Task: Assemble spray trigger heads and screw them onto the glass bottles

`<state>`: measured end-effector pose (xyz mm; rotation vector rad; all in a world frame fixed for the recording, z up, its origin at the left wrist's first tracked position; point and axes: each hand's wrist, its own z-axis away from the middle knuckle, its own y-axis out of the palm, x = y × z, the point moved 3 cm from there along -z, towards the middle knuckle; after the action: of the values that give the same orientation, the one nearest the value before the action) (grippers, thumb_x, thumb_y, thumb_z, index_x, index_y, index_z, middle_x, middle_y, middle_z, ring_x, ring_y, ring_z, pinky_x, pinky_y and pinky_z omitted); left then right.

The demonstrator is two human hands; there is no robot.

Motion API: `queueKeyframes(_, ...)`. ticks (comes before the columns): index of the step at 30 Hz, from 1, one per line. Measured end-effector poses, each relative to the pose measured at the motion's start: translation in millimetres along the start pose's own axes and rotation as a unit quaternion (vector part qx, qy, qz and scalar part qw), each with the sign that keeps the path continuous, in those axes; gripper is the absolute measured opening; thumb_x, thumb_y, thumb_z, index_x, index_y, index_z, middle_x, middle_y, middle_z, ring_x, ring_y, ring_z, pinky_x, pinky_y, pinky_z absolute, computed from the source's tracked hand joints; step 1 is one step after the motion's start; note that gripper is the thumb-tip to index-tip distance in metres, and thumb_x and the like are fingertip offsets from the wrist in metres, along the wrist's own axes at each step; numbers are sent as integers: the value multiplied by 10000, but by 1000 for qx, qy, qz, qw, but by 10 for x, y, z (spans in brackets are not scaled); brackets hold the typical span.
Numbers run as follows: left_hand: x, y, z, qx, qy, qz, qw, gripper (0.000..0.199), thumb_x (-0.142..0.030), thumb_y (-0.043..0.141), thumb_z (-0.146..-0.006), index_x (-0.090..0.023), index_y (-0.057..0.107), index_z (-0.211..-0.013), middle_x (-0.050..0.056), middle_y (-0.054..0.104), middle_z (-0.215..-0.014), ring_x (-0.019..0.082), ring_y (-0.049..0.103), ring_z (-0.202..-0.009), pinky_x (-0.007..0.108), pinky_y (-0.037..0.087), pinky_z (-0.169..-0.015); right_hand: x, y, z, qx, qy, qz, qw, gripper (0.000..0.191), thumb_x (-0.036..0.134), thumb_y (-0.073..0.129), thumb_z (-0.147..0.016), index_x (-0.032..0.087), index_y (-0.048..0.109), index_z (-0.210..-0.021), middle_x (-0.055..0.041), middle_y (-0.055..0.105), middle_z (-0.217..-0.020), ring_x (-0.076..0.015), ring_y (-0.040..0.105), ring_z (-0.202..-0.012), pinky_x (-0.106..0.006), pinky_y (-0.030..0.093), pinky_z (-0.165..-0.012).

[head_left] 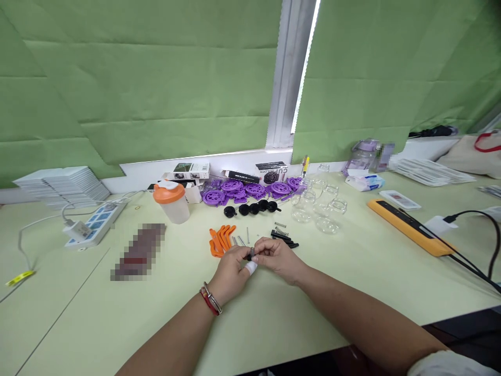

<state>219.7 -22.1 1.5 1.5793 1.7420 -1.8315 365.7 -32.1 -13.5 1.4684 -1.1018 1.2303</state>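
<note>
Over the table's middle, my left hand (231, 274) and my right hand (279, 261) meet fingertip to fingertip. Between them a small coil spring (252, 251) stands upright at a small black part, mostly hidden by fingers. My left hand, with white wrapping on its thumb, pinches the black part; my right fingers close on the spring. Just beyond lie orange curved handles (222, 239), metal pins (241, 241), black rods (285, 239) and loose springs (281, 228).
Farther back are black round parts (254, 208), purple wheel-like parts (235, 189), small boxes (191, 171) and clear glass-like pieces (327, 224). An orange-lidded cup (172, 202) and power strip (96, 224) stand left. An orange-cased power strip (407, 227) with cables lies right.
</note>
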Motion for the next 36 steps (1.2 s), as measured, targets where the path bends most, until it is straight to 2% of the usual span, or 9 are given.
queueKeyframes(8, 26, 8, 5, -5, -10, 14, 1000, 110, -243, 532, -798, -184, 615, -841, 48, 606, -827, 198, 545, -805, 323, 427, -732, -25, -18, 8, -1, 7, -4, 1000, 171, 289, 737, -664, 176, 639, -746, 13, 536, -779, -97, 462, -671, -240, 384, -641)
queueKeyframes(15, 35, 13, 4, -4, -10, 11, 1000, 103, -219, 535, -798, -180, 613, -853, 46, 600, -824, 192, 543, -797, 317, 429, -727, 5, -7, 12, 0, 40, -12, 999, 189, 286, 739, -664, 174, 616, -755, 52, 479, -649, -58, 367, -526, -206, 301, -498)
queueKeyframes(18, 36, 12, 3, -5, -7, 8, 1000, 86, -219, 532, -802, -178, 603, -829, 42, 594, -808, 191, 540, -790, 313, 426, -715, 6, -8, 11, 1, 41, -13, 999, 216, 311, 750, -653, 173, 621, -758, 47, 482, -662, -53, 361, -514, -203, 292, -473)
queueKeyframes(24, 40, 19, -4, -5, 2, 12, 1000, 109, -214, 535, -812, -179, 620, -869, 46, 619, -827, 190, 545, -799, 312, 430, -720, -24, -29, 0, 8, 16, -1, 1000, 213, 319, 746, -666, 168, 662, -790, 17, 525, -772, -56, 408, -552, -207, 324, -487)
queueKeyframes(30, 40, 22, -3, -3, -1, 10, 1000, 140, -200, 540, -813, -179, 624, -922, 52, 635, -869, 193, 556, -829, 322, 436, -753, -12, -42, -7, 12, -9, 23, 1000, 196, 299, 742, -679, 167, 675, -808, 11, 533, -773, -69, 442, -591, -226, 378, -556)
queueKeyframes(33, 36, 20, -6, -2, -2, 7, 1000, 141, -200, 539, -813, -177, 624, -922, 52, 630, -860, 191, 553, -824, 321, 436, -753, 24, -44, 3, 10, -60, 77, 995, 136, 260, 711, -713, 176, 684, -817, -5, 549, -791, -95, 489, -662, -248, 413, -634)
queueKeyframes(36, 35, 21, -13, -1, -2, 5, 1000, 141, -204, 532, -818, -178, 624, -922, 49, 627, -856, 189, 546, -819, 319, 433, -749, 76, -37, 33, 7, -108, 177, 978, 104, 230, 652, -762, 195, 705, -844, -20, 559, -803, -97, 488, -634, -243, 406, -592)
